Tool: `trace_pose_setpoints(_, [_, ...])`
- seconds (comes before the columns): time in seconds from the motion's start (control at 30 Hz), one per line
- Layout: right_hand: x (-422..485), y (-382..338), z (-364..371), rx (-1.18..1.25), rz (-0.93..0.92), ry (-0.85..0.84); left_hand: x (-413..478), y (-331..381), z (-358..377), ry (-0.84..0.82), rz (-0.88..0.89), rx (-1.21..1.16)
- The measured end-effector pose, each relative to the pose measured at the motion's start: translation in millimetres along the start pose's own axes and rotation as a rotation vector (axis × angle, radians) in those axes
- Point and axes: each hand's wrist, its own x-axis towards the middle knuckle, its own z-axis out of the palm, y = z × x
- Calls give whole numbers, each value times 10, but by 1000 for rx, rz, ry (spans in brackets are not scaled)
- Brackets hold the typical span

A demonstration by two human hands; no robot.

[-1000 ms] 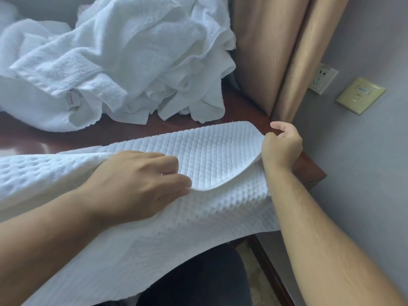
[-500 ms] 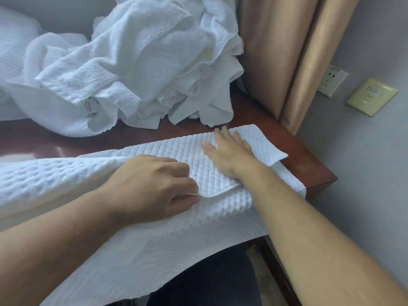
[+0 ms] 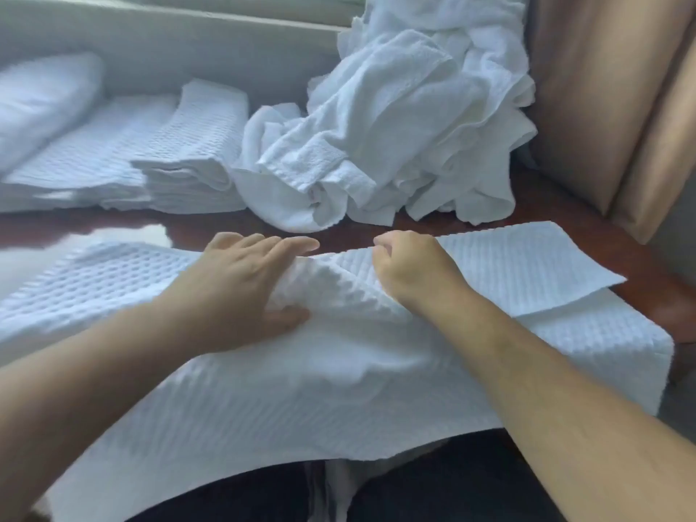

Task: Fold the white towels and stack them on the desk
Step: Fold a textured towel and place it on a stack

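Across the near edge of the desk (image 3: 587, 205) lay the waffle-weave towel (image 3: 339, 389), spread flat on the wood with its near part draped over that edge and hanging toward the viewer. And both hands were on it! The left hand (image 3: 241, 292) sat on a raised ridge of the cloth at the middle, fingers reaching forward and fairly straight, thumb tucked low against the bunched fabric; whether it truly pinched the ridge could not be told, since the cloth hid the underside of the fingers. The right hand (image 3: 410, 269), just right of the left one, had its fingers curled under, knuckles up, and seemed to have a fold of the towel's far edge in its grip, though the fingertips themselves were out of sight. Right of that hand one corner of the towel lay doubled back over the lower layer.

Behind the towel, toward the back of the desk, sat a heap of unfolded towels (image 3: 406, 137), crumpled. Left of the heap stood a stack of folded towels (image 3: 196, 160), blurred and washed out by glare; its left end ran out of frame. Right of the heap hung a tan curtain (image 3: 602, 88). Motion blur softened both forearms.
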Motion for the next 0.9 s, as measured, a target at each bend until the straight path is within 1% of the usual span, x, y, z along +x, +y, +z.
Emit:
trace_pose_setpoints(0.07, [-111, -346, 188, 122, -143, -20, -159, -179, -88, -92, -65, -47])
trace_pose_setpoints(0.13, [-196, -534, 318, 173, -266, -93, -343, -407, -162, -149, -135, -25])
trace_pose_setpoints(0.2, [-212, -570, 438, 89, -379, -161, -568, -629, -230, -194, -200, -11])
trace_pose_setpoints(0.27, [-183, -557, 514, 11, -426, -122, -740, -775, -229, -190, -233, -12])
trace_pose_setpoints(0.33, [-121, -518, 554, 17, -434, -95, -786, -826, -138, -75, -195, 1])
trace_pose_setpoints(0.43, [72, -443, 585, -17, -410, -74, -629, -896, 37, 169, -101, 32])
trace_pose_setpoints(0.53, [331, -326, 545, -35, -342, -25, -297, -961, 114, 268, -65, 105])
trace_pose_setpoints(0.6, [462, -258, 476, -6, -300, 18, -42, -939, 119, 268, -57, 186])
trace_pose_setpoints(0.67, [525, -235, 419, 19, -261, 75, 168, -903, 65, 198, -69, 248])
trace_pose_setpoints(0.77, [557, -204, 442, -32, -267, 124, 243, -985, -175, -4, -142, 321])
trace_pose_setpoints(0.87, [555, -231, 438, -149, -285, 117, -29, -1119, -411, -203, 5, 334])
trace_pose_setpoints(0.9, [549, -255, 426, -196, -282, 112, -146, -1139, -470, -260, 10, 318])
